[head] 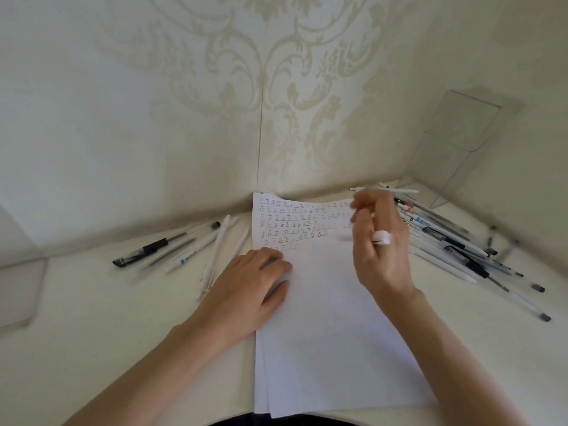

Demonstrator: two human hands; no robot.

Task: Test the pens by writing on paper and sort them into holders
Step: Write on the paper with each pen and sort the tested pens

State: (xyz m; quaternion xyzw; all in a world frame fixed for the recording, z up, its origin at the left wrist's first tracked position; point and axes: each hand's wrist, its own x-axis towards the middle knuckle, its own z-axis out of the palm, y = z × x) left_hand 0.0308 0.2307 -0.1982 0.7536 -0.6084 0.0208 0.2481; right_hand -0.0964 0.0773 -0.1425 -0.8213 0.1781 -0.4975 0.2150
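Note:
A stack of white paper [322,318] lies in the middle of the table, with rows of handwritten test marks [292,222] across its top. My left hand [249,290] rests flat on the sheet's left edge, fingers straight. My right hand [381,244] hovers, blurred, over the paper's upper right. Its curled fingers grip a white pen [381,237], whose blunt end points toward me and whose tip is hidden. A group of several pens [196,250] lies left of the paper, one of them black [140,253]. A larger pile of pens [445,241] lies to the right.
A clear holder [461,133] stands in the back right corner against the wall. Another pale box [18,287] sits at the table's left edge. Patterned wallpaper closes off the back. A white pen [396,190] lies behind my right hand.

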